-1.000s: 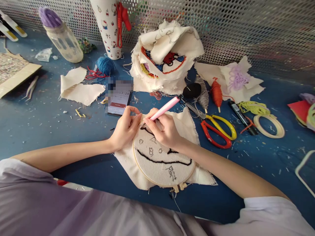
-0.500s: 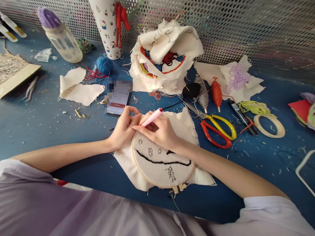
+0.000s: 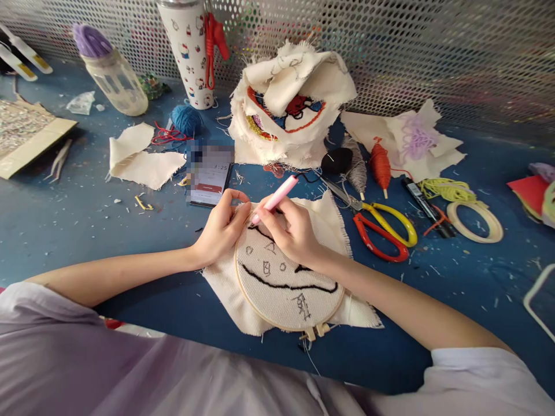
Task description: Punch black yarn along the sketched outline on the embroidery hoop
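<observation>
My right hand (image 3: 297,231) grips a pink punch needle (image 3: 281,193), its lower end close to the cloth near the hoop's upper left side. Black yarn comes out of its upper end, towards a black yarn ball (image 3: 337,160). A round wooden embroidery hoop (image 3: 312,333) holds cream cloth (image 3: 271,303) with pencil marks and stitched black lines. My left hand (image 3: 223,231) is closed at the hoop's upper left edge, thumb and fingers on the rim or cloth there; its grip is partly hidden. The needle's tip cannot be made out.
Right of the hoop lie red-and-yellow-handled scissors (image 3: 384,231), a black marker (image 3: 427,208) and a small wooden ring (image 3: 474,222). A phone (image 3: 210,176) lies behind my left hand. Further back are a cloth pile (image 3: 281,147), a tumbler (image 3: 188,55) and a jar (image 3: 115,84).
My right hand has shifted slightly right, with the punch needle more upright, uncovering a black stitched line at the hoop's upper left. My left hand stays at the edge.
</observation>
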`<state>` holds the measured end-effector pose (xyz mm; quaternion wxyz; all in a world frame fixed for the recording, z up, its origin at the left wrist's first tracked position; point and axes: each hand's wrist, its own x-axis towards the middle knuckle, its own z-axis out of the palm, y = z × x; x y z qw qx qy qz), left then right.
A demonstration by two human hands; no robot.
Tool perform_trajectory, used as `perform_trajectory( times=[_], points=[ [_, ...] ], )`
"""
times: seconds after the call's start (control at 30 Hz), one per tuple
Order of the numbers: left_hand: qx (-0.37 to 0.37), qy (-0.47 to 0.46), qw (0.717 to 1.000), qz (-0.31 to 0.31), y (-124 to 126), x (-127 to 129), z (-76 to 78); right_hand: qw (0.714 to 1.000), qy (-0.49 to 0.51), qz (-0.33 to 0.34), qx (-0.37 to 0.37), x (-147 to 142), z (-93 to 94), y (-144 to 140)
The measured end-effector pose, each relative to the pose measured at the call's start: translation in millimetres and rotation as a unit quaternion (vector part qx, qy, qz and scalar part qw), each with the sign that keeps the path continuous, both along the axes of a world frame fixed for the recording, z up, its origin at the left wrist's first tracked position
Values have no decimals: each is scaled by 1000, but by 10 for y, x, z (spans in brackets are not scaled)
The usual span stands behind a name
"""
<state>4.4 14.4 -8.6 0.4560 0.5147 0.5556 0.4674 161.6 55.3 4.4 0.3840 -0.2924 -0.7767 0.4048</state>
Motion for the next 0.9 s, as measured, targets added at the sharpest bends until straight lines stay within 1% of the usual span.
perform_trajectory(
  times=[0.07, 0.17, 0.37, 0.43, 0.5, 0.53, 0.57, 0.6, 0.67, 0.7, 0.73, 0.77, 0.8, 0.83, 0.9],
  points=[
    [3, 23, 1000, -3, -2, -1, 20, 999, 29, -18, -37, 2, 10, 6],
    [6, 47, 999, -7, -8, -3, 38, 993, 78, -53, -68, -8, 13, 26],
    [-3, 80, 997, -15, 11, -20, 58, 986, 112, -70, -102, -38, -11, 60],
    [4, 107, 994, -22, 43, -40, 100, 983, 119, -81, -112, -43, -20, 65],
    [19, 159, 986, -54, 75, -70, 170, 983, 117, -79, -114, -45, -30, 70],
    [28, 200, 976, -81, 87, -87, 213, 985, 112, -73, -112, -45, -35, 73],
    [39, 254, 960, -109, 95, -105, 258, 986, 104, -66, -110, -45, -41, 78],
    [53, 318, 938, -129, 99, -124, 303, 988, 94, -59, -108, -45, -48, 83],
    [96, 436, 885, -131, 104, -163, 386, 990, 77, -55, -105, -44, -61, 98],
    [122, 471, 865, -121, 110, -184, 422, 991, 71, -55, -103, -44, -66, 107],
    [145, 483, 856, -116, 121, -206, 452, 991, 67, -57, -102, -45, -71, 117],
    [157, 471, 859, -125, 138, -227, 475, 991, 63, -58, -101, -46, -74, 128],
    [156, 437, 874, -147, 161, -247, 490, 991, 61, -59, -100, -48, -76, 138],
    [138, 385, 894, -181, 188, -264, 496, 992, 58, -58, -99, -51, -76, 148],
    [79, 263, 931, -241, 244, -285, 481, 993, 50, -53, -94, -57, -69, 169]
  ],
)
